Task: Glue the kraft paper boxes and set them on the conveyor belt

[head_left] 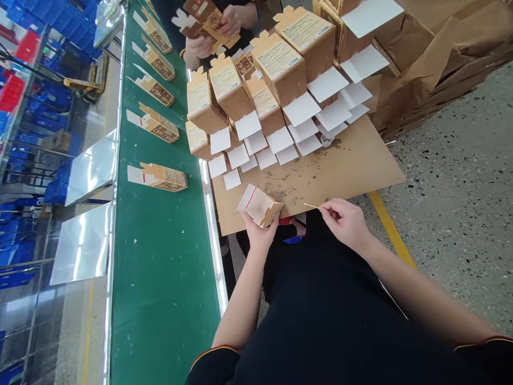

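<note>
Box (260, 205) in left hand (261, 231), stick (311, 205) in right hand (345, 220).
Left hand: fingers closed around box, held at the board's (360, 166) near edge. Right hand: thumb and fingers pinched on stick, tip toward box, not touching. Stacked cartons (276, 59) beyond; others in a row on green belt (156, 267).

The held carton (264, 208) was of matt brown card with a smooth, pale flap (246, 197). The tan surface (355, 166) looked like matt board. The green belt (160, 267) had a smooth, faintly shiny finish; the side panels (83, 246) gleamed like polished metal; the brown paper (449, 64) was crumpled and dull.
</note>
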The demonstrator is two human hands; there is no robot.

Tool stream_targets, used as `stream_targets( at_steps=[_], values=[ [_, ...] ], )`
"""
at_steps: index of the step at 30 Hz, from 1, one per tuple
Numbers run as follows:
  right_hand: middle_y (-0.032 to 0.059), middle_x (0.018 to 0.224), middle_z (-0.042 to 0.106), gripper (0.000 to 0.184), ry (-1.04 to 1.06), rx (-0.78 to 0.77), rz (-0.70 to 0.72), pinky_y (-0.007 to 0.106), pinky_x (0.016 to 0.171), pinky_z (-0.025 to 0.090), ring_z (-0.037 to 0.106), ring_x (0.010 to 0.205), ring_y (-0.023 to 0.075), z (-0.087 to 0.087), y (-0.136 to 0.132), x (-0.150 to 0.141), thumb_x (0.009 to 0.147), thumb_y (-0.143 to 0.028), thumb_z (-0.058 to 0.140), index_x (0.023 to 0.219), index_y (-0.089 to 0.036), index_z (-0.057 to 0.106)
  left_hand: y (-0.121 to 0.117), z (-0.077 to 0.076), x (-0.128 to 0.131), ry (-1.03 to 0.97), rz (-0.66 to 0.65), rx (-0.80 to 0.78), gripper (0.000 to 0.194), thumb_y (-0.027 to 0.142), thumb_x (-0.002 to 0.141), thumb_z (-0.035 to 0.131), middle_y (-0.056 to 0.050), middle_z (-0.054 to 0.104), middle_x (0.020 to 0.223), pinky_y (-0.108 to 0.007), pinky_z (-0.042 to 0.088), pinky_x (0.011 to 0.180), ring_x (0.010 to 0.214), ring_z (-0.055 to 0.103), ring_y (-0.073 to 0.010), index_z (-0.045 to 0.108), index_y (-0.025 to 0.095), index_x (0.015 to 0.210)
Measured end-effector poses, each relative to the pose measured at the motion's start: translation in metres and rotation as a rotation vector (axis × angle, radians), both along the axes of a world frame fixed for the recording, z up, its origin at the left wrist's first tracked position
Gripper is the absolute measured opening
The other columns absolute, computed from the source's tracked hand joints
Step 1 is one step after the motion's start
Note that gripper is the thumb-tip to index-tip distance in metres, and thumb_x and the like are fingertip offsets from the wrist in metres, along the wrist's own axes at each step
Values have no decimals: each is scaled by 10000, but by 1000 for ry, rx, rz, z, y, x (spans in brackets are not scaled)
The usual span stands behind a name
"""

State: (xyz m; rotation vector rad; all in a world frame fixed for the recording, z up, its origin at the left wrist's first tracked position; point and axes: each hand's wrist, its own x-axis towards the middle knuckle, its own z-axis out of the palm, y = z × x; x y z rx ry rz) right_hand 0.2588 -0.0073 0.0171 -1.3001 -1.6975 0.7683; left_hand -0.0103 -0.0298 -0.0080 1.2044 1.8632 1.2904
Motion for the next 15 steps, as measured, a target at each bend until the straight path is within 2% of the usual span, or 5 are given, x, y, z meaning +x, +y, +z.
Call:
stream_targets(
  at_steps=[4,7,9,12,15],
  values=[
    [11,688,613,307,5,-13,49,303,595,473,529,592,161,2,1,-2,1097,-314,649,803,-244,701,5,-2,5,11,12,-2,818,443,687,1109,-164,766,1317,-550,685,1074,1275,809,-390,564,298,1280],
    [11,681,619,310,8,-7,65,310,604,480,542,594,167,1,3,0,1096,-336,660,803,-246,700,11,3,-9,-13,83,63,926,435,632,1121,-153,756,1349,-540,677,1127,1336,789,-375,532,283,1330],
    [20,693,639,316,6,1,34,320,620,495,571,613,180,0,5,4,1101,-362,660,809,-248,704,10,12,-38,-19,187,129,1007,438,625,1120,-168,728,1420,-574,652,1172,1380,767,-377,495,275,1399],
    [39,739,692,348,-2,-3,-6,335,625,516,602,629,193,-1,8,13,1106,-418,652,806,-252,712,-5,29,-107,18,398,228,1112,405,621,1119,-193,663,1551,-627,595,1240,1501,691,-389,426,292,1483],
    [46,730,707,413,-12,-22,-12,343,600,519,602,606,195,-2,14,18,1104,-510,650,781,-259,709,-32,43,-177,31,608,262,1091,327,549,1125,-208,642,1577,-637,554,1285,1539,659,-405,444,270,1400]
  ],
)
